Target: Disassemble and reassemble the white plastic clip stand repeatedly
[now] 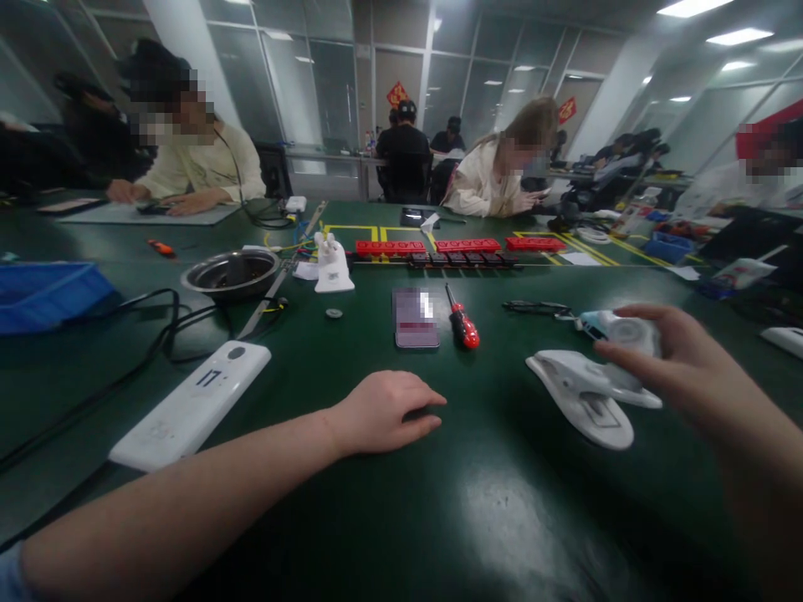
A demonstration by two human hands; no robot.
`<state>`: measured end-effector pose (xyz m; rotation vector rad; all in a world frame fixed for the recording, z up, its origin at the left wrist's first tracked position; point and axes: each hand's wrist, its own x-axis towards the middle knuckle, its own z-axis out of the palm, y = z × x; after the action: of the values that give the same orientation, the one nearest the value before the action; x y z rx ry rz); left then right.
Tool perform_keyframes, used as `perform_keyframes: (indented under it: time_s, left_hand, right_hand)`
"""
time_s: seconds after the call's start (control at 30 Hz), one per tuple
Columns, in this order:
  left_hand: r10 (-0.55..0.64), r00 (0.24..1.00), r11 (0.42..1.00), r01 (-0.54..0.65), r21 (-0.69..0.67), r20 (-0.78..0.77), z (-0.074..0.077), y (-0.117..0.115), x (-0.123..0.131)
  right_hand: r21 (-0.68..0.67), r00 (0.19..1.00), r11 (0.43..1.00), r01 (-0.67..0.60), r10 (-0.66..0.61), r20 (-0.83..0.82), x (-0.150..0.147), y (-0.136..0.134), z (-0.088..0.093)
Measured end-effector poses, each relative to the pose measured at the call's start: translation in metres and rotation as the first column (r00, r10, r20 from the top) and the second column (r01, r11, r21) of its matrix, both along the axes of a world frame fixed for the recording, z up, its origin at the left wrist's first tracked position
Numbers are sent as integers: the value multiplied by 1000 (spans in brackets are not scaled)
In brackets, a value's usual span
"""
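Observation:
My left hand (395, 410) rests on the green table (502, 518), fingers stretched forward, thumb apart, holding nothing. My right hand (690, 359) has its thumb and fingers around a rounded white and light-blue plastic piece (627, 334), whose kind I cannot make out. Just below and left of it is a white plastic part with a flat oval base (590, 410); whether the two are joined is unclear. Ahead of my left hand lie a phone (416, 318) and a red and black screwdriver (464, 324). Black-handled pliers (536, 308) lie left of the held piece.
To the left are a white power strip (194, 405) marked 17, black cables, a metal bowl (232, 274) and a blue bin (50, 293). A white stand (333, 263) and red trays (467, 245) line the back. Several people sit around.

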<state>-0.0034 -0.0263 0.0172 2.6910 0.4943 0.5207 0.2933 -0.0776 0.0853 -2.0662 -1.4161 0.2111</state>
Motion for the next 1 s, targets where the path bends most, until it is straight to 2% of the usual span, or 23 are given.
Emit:
perform_keyframes:
  time_s: [0.07,0.1,0.13,0.23,0.33,0.47,0.57,0.63,0.7,0.8,0.9,0.97,1.0]
  left_hand:
    - [-104,994,993,103,51,18,0,-9,3]
    - [-161,986,983,158,91,30,0,-13,5]
    - [-207,978,971,201,129,36,0,-16,6]
    - [-272,960,936,247,249,72,0,-24,8]
    - [-352,928,886,288,363,123,2,-35,10]
    - [-489,855,808,368,460,175,5,-55,14]
    - [-512,835,794,369,483,203,5,-66,15]
    - [-511,838,793,374,481,190,3,-69,15]
    - [-502,847,799,379,467,172,1,-67,14]
    - [-464,868,826,352,440,177,-3,-61,12]
    - [-411,895,865,324,384,171,-6,-53,11]
    - [-376,916,887,314,338,137,-6,-50,10]
    - [-358,926,898,306,316,120,-7,-48,10]
  right_hand:
    - [-139,970,966,-219,200,-138,-32,-1,-7]
    - [-182,956,941,-284,263,-132,-47,-1,-14]
    - [-236,951,921,-310,305,-56,-61,1,-22]
    - [-260,908,918,-300,359,217,-91,7,-46]
    - [-247,853,903,-350,417,315,-119,15,-59]
    - [-247,784,835,-492,548,291,-180,32,-59]
    - [-197,737,776,-599,630,245,-225,42,-54]
    - [-157,727,761,-629,648,227,-236,45,-48]
    - [-131,738,769,-626,638,221,-226,43,-40]
    - [-135,783,813,-567,582,218,-177,37,-27]
    - [-242,876,880,-408,452,169,-98,33,-14]
    - [-279,952,936,-216,266,154,-37,31,-10]
    - [-305,974,946,-113,166,156,-8,31,-10]
